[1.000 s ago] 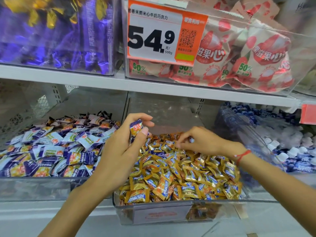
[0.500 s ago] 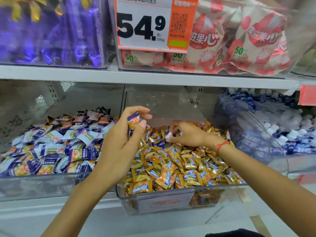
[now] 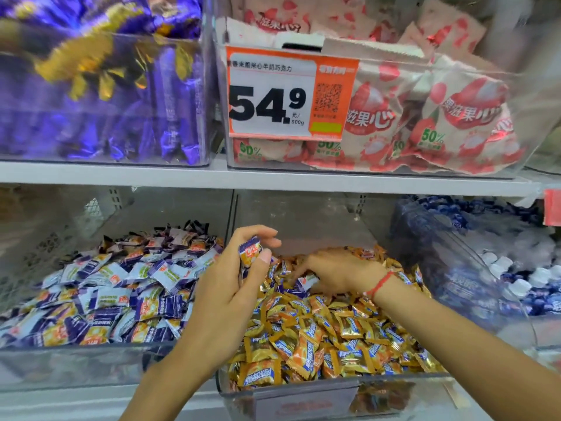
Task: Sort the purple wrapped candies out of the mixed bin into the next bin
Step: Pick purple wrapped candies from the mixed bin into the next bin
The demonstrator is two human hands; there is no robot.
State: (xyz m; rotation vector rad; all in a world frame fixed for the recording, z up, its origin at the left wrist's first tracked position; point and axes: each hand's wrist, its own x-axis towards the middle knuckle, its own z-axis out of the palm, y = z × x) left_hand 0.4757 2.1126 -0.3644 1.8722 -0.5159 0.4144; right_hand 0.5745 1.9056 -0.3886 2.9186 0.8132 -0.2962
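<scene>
A purple wrapped candy [image 3: 250,254] was pinched between thumb and fingers of the left hand [image 3: 232,291], raised above the divide between the mixed bin [image 3: 334,387] of orange candies and the next bin [image 3: 76,364]. The right hand [image 3: 337,273] lay in the mixed bin, fingers curled around another purple-and-white candy [image 3: 306,282].

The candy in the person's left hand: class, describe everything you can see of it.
The candy is a small pillow-shaped sweet in a glossy wrapper with purple crimped ends and an orange-yellow printed middle; the print is too blurred to read. It stands roughly upright, pinched between the thumb and fingers of the left hand, raised above the front-left part of the bin of golden-wrapped candies. Only the hand touches it.
</scene>
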